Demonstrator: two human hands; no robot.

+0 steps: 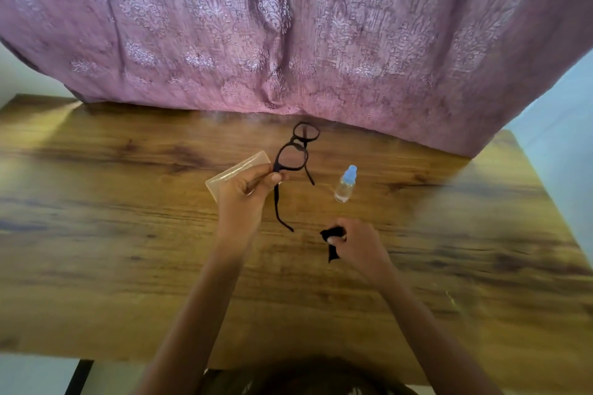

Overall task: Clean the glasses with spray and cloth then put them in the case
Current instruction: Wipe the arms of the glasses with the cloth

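**Glasses held up in one hand, cloth bunched in the other**

Forearms reach in from the near edge of the wooden table [112,234], both bare, rising from a dark blurred shape at the very bottom of the view.

Held above the table, the glasses [291,158] have a dark frame and are unfolded, both temples hanging toward the near side. The left hand [245,199] pinches them at the corner of the nearer lens, thumb and forefinger closed on the frame where the temple joins, the other fingers curled in. One lens sits nearer, the other farther and slightly right.

To the right and nearer, the right hand [361,245] is closed around a small black cloth [332,239], which sticks out from the fist in a crumpled tail. This hand is apart from the glasses, low over the wood.

Just beside the left hand, partly hidden behind it, a pale translucent case [239,168] lies flat on the table; whether its lid is open or closed cannot be told. Right of the glasses stands a small clear spray bottle [345,184] with a light blue cap, untouched.

Along the far edge of the table hangs a pink patterned curtain [288,26], filling the upper view.
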